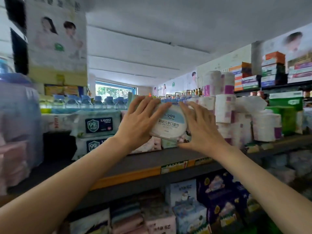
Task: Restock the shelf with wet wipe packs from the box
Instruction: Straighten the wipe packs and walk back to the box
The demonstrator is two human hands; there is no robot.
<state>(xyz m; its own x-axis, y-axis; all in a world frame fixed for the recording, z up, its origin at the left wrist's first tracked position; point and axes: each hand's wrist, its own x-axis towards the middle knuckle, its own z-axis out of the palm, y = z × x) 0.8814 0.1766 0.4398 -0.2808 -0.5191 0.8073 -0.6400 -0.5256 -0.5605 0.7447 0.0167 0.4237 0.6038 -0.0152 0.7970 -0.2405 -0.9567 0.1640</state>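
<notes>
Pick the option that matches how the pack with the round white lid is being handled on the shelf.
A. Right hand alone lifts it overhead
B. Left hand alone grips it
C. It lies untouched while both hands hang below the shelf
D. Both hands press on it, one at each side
D: the left hand and right hand flank the wet wipe pack, fingers spread over its edges, above the shelf.

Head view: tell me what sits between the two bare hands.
In the head view, the left hand and right hand flank a white wet wipe pack with round pale-blue lid.
</notes>
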